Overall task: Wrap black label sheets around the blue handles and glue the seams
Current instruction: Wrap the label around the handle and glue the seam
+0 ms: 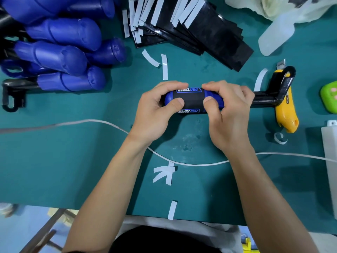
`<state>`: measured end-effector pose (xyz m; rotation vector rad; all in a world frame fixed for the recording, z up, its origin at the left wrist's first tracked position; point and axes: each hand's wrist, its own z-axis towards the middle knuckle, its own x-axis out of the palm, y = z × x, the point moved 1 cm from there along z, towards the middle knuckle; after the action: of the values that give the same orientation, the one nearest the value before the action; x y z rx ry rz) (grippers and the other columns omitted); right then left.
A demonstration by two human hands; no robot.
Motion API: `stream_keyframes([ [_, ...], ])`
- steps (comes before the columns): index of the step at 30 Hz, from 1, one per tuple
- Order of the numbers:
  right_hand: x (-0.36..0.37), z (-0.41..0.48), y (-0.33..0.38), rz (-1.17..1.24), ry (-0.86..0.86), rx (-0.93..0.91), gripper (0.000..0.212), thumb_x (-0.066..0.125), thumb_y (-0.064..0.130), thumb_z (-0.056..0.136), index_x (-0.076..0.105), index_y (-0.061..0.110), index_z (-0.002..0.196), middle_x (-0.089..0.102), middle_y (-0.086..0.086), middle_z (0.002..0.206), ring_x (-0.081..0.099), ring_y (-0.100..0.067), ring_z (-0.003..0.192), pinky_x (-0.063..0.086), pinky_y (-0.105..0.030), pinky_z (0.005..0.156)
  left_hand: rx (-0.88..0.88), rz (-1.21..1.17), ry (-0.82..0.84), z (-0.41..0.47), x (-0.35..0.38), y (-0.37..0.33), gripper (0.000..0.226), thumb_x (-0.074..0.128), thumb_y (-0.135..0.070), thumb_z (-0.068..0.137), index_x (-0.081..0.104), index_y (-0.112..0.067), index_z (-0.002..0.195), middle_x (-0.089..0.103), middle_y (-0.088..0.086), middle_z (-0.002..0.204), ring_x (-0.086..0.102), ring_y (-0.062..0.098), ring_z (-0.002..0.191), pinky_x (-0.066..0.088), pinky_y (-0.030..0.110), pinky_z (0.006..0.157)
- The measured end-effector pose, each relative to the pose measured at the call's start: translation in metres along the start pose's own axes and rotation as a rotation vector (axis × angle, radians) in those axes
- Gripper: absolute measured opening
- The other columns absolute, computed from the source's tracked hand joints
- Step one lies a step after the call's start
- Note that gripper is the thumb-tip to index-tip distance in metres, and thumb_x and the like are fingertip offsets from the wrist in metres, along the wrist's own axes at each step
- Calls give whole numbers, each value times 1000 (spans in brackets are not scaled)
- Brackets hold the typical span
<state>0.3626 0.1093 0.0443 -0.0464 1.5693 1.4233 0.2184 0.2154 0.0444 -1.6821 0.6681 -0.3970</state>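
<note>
1. The black label sheet [193, 100] carried the words "PRO TAPER" in white and blue block letters. They appeared twice, once along its far edge and once along its near edge, and both read upside down from the wearer's side.
2. The sheet sat wrapped around the middle of the blue handle [168, 96], with glossy blue plastic showing at both ends.
3. The handle lay crosswise, held just above the middle of the green table [54, 161]. Its black metal shank [264, 99] ran towards the right edge and bent upward at its end.
4. The left hand [155, 110] grasped the handle's left end, fingers curled over the far side and thumb pressed on the label.
5. The right hand [231, 114] grasped the right end in the same way, with its thumb on the label's other side.
6. A pile of bare blue handles [63, 46] filled the far left corner.
7. A fanned stack of black sheets [209, 37] with white backing strips lay along the far edge.
8. A yellow utility knife [284, 114] lay under the shank near the right edge; the small print on it was unreadable.
9. Loose white strips [165, 66] were scattered on the table, and a white cable [102, 122] ran across it beneath both wrists.
</note>
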Motion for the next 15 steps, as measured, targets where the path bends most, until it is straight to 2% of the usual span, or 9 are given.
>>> stream_keyframes([
  [3,1,0,1,7,-10,11,24,53,15,96,73,16,110,70,8,108,59,-14,106,22,-22,109,35,33,11,1,-1,2,35,66,-5,89,71,-29,114,67,-2,118,62,9,112,46,28,100],
  [4,2,0,2,5,-20,9,22,56,24,97,73,16,109,68,12,106,58,-8,106,24,-25,109,49,43,10,0,-1,3,36,65,-5,89,71,-29,115,67,-2,118,62,11,112,47,30,101],
  [7,7,-2,4,-31,-55,9,30,68,44,91,69,18,106,52,27,99,39,21,107,29,-32,104,76,113,21,-1,2,4,43,68,-6,83,71,-27,119,66,-7,119,63,14,113,49,34,100],
  [9,8,-3,2,-36,-56,15,28,68,44,91,68,21,107,50,24,99,32,23,110,29,-32,103,106,204,9,-3,7,4,47,72,-12,80,70,-24,125,64,-10,120,62,12,113,48,28,99],
  [11,6,-4,0,-31,-38,13,24,65,41,95,68,22,110,55,19,103,39,13,114,26,-29,104,163,262,-49,-4,12,4,34,69,-22,92,69,-18,125,64,-9,118,62,9,111,45,21,96],
  [13,3,-3,0,-38,3,14,22,61,35,98,69,21,113,64,10,108,52,-14,115,22,-23,107,222,341,-112,-3,16,6,24,63,-25,102,70,-13,122,65,-7,113,62,6,107,44,19,93],
  [15,2,-2,2,-39,27,29,20,60,27,101,70,19,116,67,5,112,56,-27,113,18,-19,108,242,386,-146,-3,18,8,22,61,-23,105,70,-11,120,66,-5,113,61,5,105,43,18,92],
])
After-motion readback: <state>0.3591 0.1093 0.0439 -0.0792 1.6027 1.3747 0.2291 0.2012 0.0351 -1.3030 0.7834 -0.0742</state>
